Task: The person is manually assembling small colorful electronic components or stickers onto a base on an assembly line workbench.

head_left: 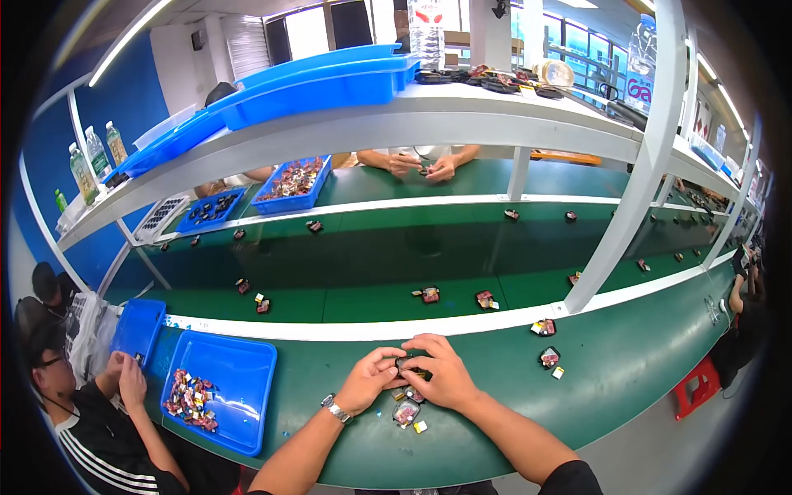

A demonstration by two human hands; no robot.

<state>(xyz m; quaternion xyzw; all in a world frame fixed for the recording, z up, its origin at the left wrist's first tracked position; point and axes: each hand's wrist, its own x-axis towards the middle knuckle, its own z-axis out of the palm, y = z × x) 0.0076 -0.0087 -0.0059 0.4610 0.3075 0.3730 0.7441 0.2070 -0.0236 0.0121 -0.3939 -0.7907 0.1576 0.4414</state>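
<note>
Over the near edge of the green bench, my left hand [368, 381] and my right hand [442, 373] meet with fingers bent. Between their fingertips is a small black casing [403, 364], partly covered by the fingers. Just below them on the bench lies a small black-rimmed assembly [405, 412] with reddish parts inside. A similar piece is partly hidden under my right hand. A small white-and-yellow tab [421, 426] lies beside the assembly. A metal-band watch [336, 407] is on my left wrist.
A blue tray [262, 388] with small parts stands left, near a person [82, 421] handling a piece. Assemblies [487, 299] dot the green belt [371, 285] beyond a white rail. A white shelf post [631, 181] rises at right. Across the belt, another person's hands [425, 167] work.
</note>
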